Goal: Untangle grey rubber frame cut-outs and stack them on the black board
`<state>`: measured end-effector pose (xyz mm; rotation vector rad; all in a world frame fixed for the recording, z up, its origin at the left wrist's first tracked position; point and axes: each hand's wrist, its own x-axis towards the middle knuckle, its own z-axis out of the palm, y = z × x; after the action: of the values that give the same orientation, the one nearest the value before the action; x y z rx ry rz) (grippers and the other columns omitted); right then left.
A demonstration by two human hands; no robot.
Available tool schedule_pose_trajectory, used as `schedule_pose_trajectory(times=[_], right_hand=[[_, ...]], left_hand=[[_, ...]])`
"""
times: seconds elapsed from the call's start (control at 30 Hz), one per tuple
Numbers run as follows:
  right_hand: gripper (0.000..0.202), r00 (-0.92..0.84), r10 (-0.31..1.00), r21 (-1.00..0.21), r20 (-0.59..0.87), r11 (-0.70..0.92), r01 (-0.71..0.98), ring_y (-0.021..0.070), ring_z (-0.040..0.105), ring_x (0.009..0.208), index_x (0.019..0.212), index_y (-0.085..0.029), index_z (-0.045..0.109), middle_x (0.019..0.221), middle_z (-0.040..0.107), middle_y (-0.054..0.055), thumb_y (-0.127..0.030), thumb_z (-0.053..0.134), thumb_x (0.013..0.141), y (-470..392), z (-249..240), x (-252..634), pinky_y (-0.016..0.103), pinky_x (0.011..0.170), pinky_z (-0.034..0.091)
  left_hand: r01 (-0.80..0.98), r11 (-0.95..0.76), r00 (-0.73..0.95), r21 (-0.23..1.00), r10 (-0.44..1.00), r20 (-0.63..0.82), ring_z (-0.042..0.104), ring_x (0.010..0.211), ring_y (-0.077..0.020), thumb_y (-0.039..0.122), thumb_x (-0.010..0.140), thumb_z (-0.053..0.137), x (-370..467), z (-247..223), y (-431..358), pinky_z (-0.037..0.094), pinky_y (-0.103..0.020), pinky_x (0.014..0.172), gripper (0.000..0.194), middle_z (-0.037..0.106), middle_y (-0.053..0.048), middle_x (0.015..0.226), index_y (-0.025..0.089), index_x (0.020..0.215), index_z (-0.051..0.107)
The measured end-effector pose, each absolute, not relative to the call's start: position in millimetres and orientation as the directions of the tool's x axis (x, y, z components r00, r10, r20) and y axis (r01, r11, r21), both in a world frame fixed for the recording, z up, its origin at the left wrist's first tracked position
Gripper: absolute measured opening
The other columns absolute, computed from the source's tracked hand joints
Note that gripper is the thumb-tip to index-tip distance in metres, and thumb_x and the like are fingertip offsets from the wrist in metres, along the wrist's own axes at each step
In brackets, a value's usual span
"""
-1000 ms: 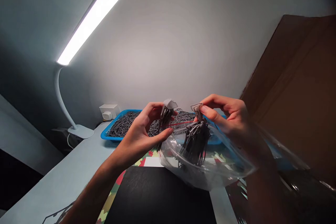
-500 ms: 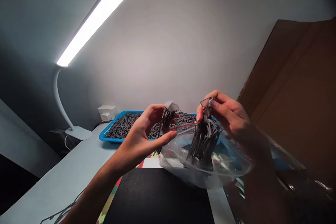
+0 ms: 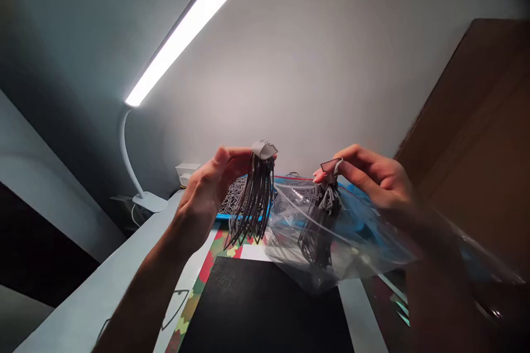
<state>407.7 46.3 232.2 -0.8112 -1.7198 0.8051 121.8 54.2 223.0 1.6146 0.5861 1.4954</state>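
On the left, my left hand has its thumb raised, and its fingers support the light-coloured top of a bundle of dark loops that hangs down. My right hand pinches the top of another dark bundle, which hangs inside or behind a clear zip bag. Some fingertips of both hands are hidden by the bundles and the bag. The bag's red-lined opening lies between the hands.
Behind the hands is a blue tray heaped with dark loops. A black mat lies in front on a patterned sheet. A lit lamp reaches over from the left; brown cardboard leans at the right.
My left hand has turned its palm and lifted its thumb, and its bundle now hangs more fully in view. The bag has shifted around the right bundle. The view has swung left.
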Motion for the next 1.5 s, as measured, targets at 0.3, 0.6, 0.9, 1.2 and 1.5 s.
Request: schedule_pose_trajectory(times=[0.3, 0.6, 0.9, 1.2, 1.5], right_hand=[[0.021, -0.191, 0.787, -0.755, 0.586, 0.616, 0.223, 0.0216, 0.075, 0.093, 0.103, -0.028, 0.082, 0.099, 0.080, 0.004, -0.045, 0.071, 0.109, 49.3, 232.0, 406.5, 0.035, 0.082, 0.061], [0.022, -0.228, 0.809, -0.768, 0.542, 0.587, 0.257, 0.0223, 0.073, 0.094, 0.100, -0.028, 0.084, 0.098, 0.081, 0.004, -0.046, 0.073, 0.108, 41.6, 236.5, 411.1, 0.037, 0.087, 0.059], [0.024, -0.260, 0.807, -0.764, 0.531, 0.588, 0.266, 0.0217, 0.074, 0.097, 0.103, -0.028, 0.083, 0.101, 0.081, 0.003, -0.049, 0.074, 0.107, 44.0, 237.3, 412.7, 0.035, 0.087, 0.057], [0.019, -0.284, 0.775, -0.737, 0.565, 0.628, 0.249, 0.0210, 0.075, 0.097, 0.105, -0.027, 0.083, 0.101, 0.081, 0.002, -0.041, 0.071, 0.110, 47.5, 236.9, 416.3, 0.036, 0.089, 0.058], [0.020, -0.215, 0.765, -0.695, 0.608, 0.643, 0.323, 0.0180, 0.072, 0.086, 0.100, -0.025, 0.081, 0.094, 0.079, 0.002, -0.038, 0.070, 0.110, 46.6, 238.4, 415.4, 0.033, 0.078, 0.056]], left_hand=[[-0.190, -0.532, 0.254, 0.825, 0.786, 0.564, 0.076, 0.130, -0.0294, 0.055, 0.116, 0.051, 114.0, 218.1, 62.5, 0.057, -0.043, 0.117, 0.048, 0.085, -0.008, 0.131, 0.025, 0.125, 0.086], [-0.240, -0.435, 0.265, 0.868, 0.831, 0.490, 0.081, 0.114, -0.0282, 0.047, 0.110, 0.066, 110.6, 219.3, 64.7, 0.069, -0.034, 0.092, 0.035, 0.085, -0.012, 0.126, 0.020, 0.120, 0.086], [-0.229, -0.306, 0.269, 0.924, 0.892, 0.362, 0.086, 0.103, -0.0247, 0.029, 0.090, 0.095, 112.0, 219.6, 69.3, 0.070, -0.028, 0.090, 0.033, 0.089, -0.010, 0.118, 0.021, 0.119, 0.083], [-0.245, -0.313, 0.245, 0.917, 0.896, 0.371, 0.088, 0.097, -0.0264, 0.024, 0.085, 0.098, 113.6, 216.8, 73.9, 0.073, -0.030, 0.089, 0.033, 0.090, -0.008, 0.110, 0.021, 0.115, 0.083], [-0.241, -0.306, 0.257, 0.921, 0.895, 0.365, 0.088, 0.093, -0.0225, 0.023, 0.085, 0.099, 116.7, 216.5, 69.8, 0.072, -0.026, 0.086, 0.029, 0.090, -0.006, 0.106, 0.021, 0.108, 0.082]])
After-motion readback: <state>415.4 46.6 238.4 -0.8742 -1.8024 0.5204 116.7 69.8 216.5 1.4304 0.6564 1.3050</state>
